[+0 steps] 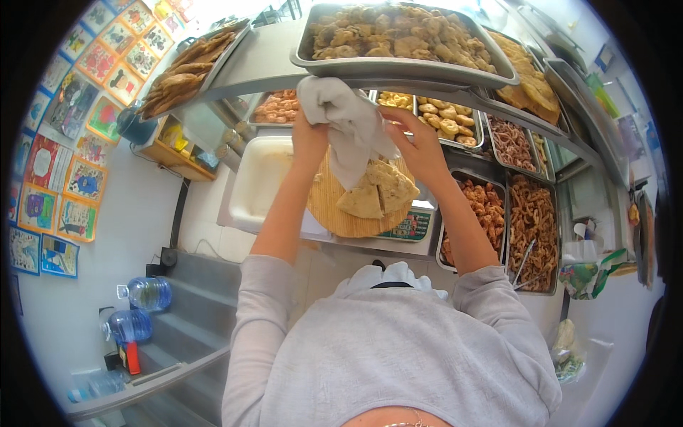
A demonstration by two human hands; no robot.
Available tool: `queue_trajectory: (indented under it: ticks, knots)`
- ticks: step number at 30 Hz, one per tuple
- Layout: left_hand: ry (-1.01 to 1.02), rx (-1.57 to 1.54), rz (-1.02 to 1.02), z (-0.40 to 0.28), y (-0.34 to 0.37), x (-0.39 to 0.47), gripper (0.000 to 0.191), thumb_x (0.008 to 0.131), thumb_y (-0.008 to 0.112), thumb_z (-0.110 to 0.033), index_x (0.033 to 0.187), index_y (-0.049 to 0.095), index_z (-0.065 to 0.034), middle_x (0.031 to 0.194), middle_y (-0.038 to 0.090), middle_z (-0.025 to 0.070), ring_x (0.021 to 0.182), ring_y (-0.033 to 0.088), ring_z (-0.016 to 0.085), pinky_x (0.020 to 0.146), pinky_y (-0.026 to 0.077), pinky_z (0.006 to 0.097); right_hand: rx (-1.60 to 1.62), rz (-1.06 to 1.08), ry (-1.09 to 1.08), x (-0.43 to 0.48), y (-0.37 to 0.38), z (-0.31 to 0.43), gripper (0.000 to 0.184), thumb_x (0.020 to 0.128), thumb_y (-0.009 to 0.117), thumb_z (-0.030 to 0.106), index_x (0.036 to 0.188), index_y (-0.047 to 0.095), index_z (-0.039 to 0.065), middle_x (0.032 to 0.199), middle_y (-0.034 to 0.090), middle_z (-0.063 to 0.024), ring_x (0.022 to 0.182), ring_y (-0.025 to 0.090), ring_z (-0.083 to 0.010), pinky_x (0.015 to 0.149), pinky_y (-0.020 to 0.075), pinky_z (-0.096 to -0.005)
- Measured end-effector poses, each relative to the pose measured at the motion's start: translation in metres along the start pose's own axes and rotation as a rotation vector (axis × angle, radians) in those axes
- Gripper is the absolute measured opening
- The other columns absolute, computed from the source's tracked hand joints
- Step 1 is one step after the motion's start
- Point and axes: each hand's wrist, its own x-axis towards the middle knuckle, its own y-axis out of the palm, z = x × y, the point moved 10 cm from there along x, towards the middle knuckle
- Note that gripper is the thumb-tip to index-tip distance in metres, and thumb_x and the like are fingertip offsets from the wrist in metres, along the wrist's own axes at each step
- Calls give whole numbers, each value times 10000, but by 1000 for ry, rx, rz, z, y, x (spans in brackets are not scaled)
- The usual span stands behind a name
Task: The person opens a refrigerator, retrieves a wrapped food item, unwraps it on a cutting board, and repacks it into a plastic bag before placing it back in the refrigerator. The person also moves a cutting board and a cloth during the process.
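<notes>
A crumpled white cloth (349,115) hangs in front of me below the shelf edge. My left hand (312,133) grips its left side. At its right edge, the fingers of my right hand (419,141) pinch the fabric. Below the cloth lies a cut flatbread (392,187) on a round wooden board (326,205). One cut runs through the bread, and the cloth covers part of its far left side. Under the board's right edge, a green scale panel with keys (413,227) shows.
A white plastic tub (256,184) stands left of the board. Overhead, a metal shelf (261,56) bears a tray of fried food (400,40). Trays of fried pieces (483,213) and brown strips (533,229) sit right, with tongs (524,261). Water bottles (149,293) stand lower left.
</notes>
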Motion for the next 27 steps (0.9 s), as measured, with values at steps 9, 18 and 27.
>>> queue_trajectory:
  ticks: [9,18,27]
  knots:
    - [-140,-443,11,-4,-26,10,220,941,536,-36,1148,607,-20,1068,646,69,912,662,168,705,571,297,-184,-124,392,-87,-31,-127,227,946,589,153,1143,652,61,1096,692,-131,999,690,-228,830,544,-343]
    - [-242,-525,-184,-4,-60,-2,289,993,516,-137,1261,503,-32,1154,587,78,1003,618,203,798,564,355,-135,-52,394,-88,10,-134,227,915,607,188,1094,665,61,1050,696,-128,961,691,-253,821,534,-375]
    - [-203,-935,-210,-15,-106,-9,412,1015,502,-240,1390,443,-81,1331,558,101,1213,558,265,1013,493,428,-77,23,357,-68,48,-118,221,919,604,220,1069,674,74,1052,681,-133,929,684,-273,816,527,-386]
